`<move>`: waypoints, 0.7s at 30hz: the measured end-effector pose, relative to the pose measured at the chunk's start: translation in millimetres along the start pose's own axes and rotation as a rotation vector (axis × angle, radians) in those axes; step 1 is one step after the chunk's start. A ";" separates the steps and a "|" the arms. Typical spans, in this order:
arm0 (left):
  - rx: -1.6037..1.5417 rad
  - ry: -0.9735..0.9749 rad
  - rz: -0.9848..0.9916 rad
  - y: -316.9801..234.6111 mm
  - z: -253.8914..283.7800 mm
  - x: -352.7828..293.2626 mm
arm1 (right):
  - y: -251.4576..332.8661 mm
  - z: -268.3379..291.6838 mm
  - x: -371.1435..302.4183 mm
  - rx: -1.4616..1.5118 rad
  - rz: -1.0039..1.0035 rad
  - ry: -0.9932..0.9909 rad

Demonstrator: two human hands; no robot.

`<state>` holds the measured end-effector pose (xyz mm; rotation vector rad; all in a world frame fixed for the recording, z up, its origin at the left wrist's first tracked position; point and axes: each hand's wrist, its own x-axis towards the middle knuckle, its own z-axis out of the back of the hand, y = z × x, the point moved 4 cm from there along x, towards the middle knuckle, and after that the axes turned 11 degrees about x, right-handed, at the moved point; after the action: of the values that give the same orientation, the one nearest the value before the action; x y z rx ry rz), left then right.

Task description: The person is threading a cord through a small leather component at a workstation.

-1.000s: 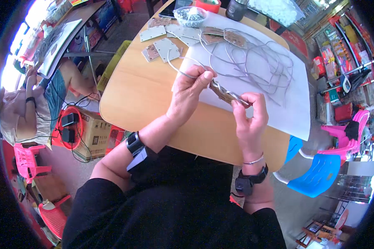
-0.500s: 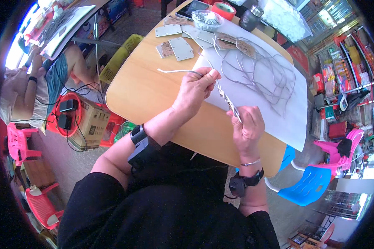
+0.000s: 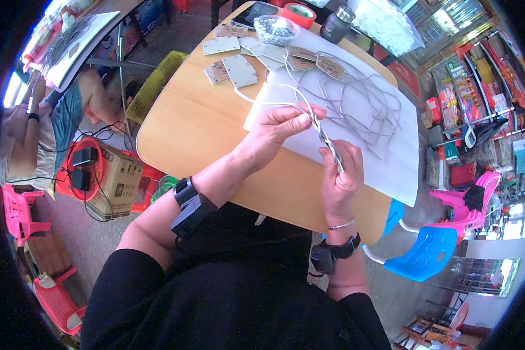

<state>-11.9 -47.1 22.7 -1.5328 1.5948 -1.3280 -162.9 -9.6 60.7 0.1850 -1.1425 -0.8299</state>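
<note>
Over the table's near edge, my left hand (image 3: 274,129) pinches a thin pale grey cord between thumb and fingers. The cord's short white end (image 3: 240,93) sticks out to the left and bends upward. Just to the right and lower, my right hand (image 3: 342,178) is closed on a twisted or braided section of cord (image 3: 328,144) that runs between the two hands. What lies inside the right fingers is partly hidden. Beyond the hands, a loose tangle of the same grey cord (image 3: 356,96) spreads over a white sheet (image 3: 405,169).
On the wooden table (image 3: 181,125) lie several flat grey and brown boards (image 3: 239,70). At its far end are a clear bowl of small parts (image 3: 276,30), a red tape roll (image 3: 299,14), a dark flask (image 3: 337,24) and a phone. A blue chair (image 3: 423,255) stands right; another person sits left.
My left hand's fingers have loosened and stretched out more along the cord. The white cord end has swung up into a loop. The whole view has shifted slightly.
</note>
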 end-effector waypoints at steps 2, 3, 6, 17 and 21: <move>0.036 -0.017 -0.002 -2.6 0.8 0.7 | 4.4 -4.4 0.8 -0.042 0.036 0.093; 0.017 -0.023 0.005 -3.3 1.2 0.7 | 3.3 -5.8 0.1 -0.045 0.032 0.096; -0.083 -0.016 0.012 -0.8 0.5 1.3 | 2.1 -11.1 -2.3 -0.031 0.078 0.119; -0.217 -0.107 0.051 -0.2 0.7 2.3 | 8.0 -11.9 0.2 0.380 -0.185 0.233; -0.146 -0.085 0.040 1.9 -0.2 3.2 | 3.7 -14.1 -2.8 0.454 -0.349 0.176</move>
<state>-13.5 -50.4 21.8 -1.6121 1.6916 -1.1307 -149.5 -8.9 54.5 0.8375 -1.1333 -0.8279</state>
